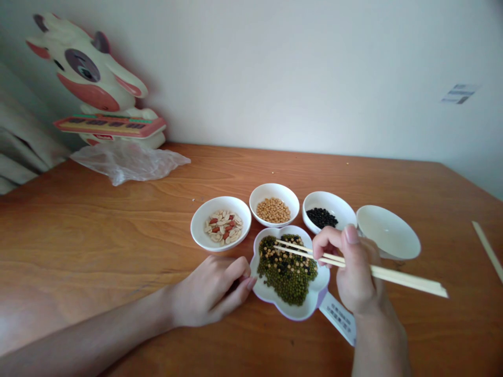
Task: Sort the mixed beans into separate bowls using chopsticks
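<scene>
In my right hand (357, 267) is a pair of wooden chopsticks (404, 278), their tips over the beans in a white flower-shaped dish (261, 296). Mung beans (288, 285) fill much of that dish, with yellow and black beans mixed in toward its far side. My left hand (216, 288) is closed, thumb and forefinger at the dish's left rim. Behind the dish stand a bowl of soybeans (273, 210) and a bowl of black beans (322, 217). To the left, another bowl holds pale seeds and red peanuts (223, 227).
A white bowl (389, 230) with nothing visible in it stands at the right. A labelled strip (338, 317) extends from the dish. At the back left are a cow-shaped toy keyboard (110, 125) and a plastic bag (129, 161). A pale stick (487, 248) lies far right.
</scene>
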`<move>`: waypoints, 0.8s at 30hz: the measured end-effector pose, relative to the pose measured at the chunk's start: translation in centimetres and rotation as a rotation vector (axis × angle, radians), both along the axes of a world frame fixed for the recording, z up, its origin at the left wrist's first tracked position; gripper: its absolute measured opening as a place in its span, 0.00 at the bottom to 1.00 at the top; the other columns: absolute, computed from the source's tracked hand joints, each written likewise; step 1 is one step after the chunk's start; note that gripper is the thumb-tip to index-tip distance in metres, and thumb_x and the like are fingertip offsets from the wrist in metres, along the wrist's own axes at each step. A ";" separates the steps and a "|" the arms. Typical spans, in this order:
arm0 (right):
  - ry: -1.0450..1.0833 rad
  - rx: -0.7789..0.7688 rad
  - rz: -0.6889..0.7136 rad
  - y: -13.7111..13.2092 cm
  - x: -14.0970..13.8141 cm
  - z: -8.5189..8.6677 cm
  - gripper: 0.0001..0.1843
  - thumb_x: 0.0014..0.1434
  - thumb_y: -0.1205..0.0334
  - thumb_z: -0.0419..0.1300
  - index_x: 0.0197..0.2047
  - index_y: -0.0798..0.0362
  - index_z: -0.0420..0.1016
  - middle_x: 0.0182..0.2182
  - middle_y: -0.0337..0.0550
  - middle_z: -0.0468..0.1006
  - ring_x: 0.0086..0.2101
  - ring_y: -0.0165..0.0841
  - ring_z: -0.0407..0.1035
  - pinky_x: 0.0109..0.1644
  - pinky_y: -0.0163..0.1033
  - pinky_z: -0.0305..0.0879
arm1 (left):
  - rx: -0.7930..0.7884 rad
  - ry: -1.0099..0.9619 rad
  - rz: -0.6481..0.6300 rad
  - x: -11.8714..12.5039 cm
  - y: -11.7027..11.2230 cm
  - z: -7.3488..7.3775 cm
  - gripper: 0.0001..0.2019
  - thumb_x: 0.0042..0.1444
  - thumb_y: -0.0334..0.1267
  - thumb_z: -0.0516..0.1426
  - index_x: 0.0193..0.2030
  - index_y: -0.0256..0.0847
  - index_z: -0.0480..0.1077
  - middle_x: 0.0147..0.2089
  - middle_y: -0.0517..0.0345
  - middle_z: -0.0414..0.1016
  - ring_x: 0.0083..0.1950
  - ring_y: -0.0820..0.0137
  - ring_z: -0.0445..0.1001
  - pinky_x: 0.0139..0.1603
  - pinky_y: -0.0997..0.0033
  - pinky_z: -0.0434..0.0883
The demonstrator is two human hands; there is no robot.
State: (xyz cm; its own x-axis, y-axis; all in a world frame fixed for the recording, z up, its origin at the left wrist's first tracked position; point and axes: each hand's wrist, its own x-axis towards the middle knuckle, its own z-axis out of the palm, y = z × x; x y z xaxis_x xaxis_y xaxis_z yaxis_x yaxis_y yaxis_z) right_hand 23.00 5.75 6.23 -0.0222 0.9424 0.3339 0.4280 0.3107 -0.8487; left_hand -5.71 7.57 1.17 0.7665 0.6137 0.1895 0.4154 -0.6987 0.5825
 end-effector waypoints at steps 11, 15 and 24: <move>-0.015 -0.014 0.005 0.3 -0.1 -0.1 0.41 0.77 0.36 0.37 0.22 0.50 0.71 0.18 0.40 0.71 0.22 0.31 0.65 0.28 0.40 0.56 | -0.008 -0.022 -0.003 0.1 0.1 0.0 0.06 0.75 0.36 0.51 0.43 0.44 0.64 0.34 0.61 0.75 0.30 0.72 0.73 0.33 0.70 0.66; -0.021 -0.006 0.008 0.3 -0.1 -0.1 0.41 0.77 0.38 0.37 0.22 0.50 0.71 0.18 0.40 0.71 0.22 0.31 0.66 0.28 0.39 0.57 | -0.011 -0.022 -0.001 0.1 0.1 0.0 0.06 0.75 0.36 0.51 0.43 0.44 0.64 0.34 0.61 0.75 0.30 0.72 0.73 0.33 0.70 0.66; -0.022 0.036 -0.011 0.3 -0.3 -0.1 0.39 0.79 0.42 0.39 0.23 0.50 0.71 0.19 0.39 0.70 0.22 0.30 0.65 0.29 0.39 0.58 | -0.030 -0.002 -0.005 -0.1 0.0 -0.1 0.06 0.76 0.37 0.50 0.44 0.44 0.63 0.35 0.61 0.75 0.31 0.71 0.72 0.35 0.69 0.66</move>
State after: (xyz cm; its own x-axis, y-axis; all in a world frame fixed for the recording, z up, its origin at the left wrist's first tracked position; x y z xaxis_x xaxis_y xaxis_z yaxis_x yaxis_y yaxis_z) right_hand 22.65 6.10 6.09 -0.0200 0.9300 0.3671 0.4499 0.3362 -0.8274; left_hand -5.78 7.59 1.06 0.7692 0.6153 0.1727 0.4108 -0.6830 0.6039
